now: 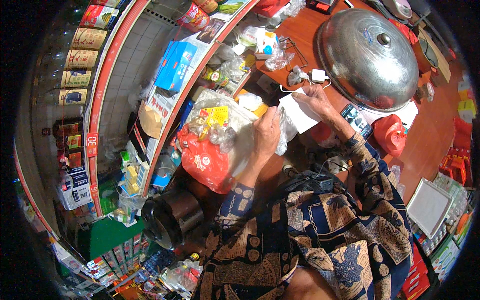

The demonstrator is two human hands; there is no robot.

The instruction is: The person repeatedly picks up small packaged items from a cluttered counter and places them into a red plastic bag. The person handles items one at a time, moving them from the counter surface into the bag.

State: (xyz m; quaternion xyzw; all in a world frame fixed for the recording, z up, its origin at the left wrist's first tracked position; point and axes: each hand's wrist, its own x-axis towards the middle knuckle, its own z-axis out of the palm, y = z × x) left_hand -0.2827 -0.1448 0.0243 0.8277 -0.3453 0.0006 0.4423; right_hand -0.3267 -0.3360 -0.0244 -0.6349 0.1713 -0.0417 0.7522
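My right hand [318,103] is closed on a white piece of paper or thin card [299,113], which tilts out to its left. Beside the paper, my left hand [267,132] has its fingers curled together. A crumpled clear plastic bag [285,134] hangs at those fingers, seemingly pinched, its lower end beneath the paper. Left of that hand lies a pile of plastic bags, with a red bag [204,159] and a yellow printed packet [216,116] on top. A white charger [318,76] with a cable lies just beyond my right hand.
A large domed metal lid [370,57] covers much of the reddish-brown table [425,135]. A lit phone [356,120] and a knotted red bag [390,136] lie near my right forearm. Goods fill the shelves [175,95] on the left; a dark bin [172,217] stands below them.
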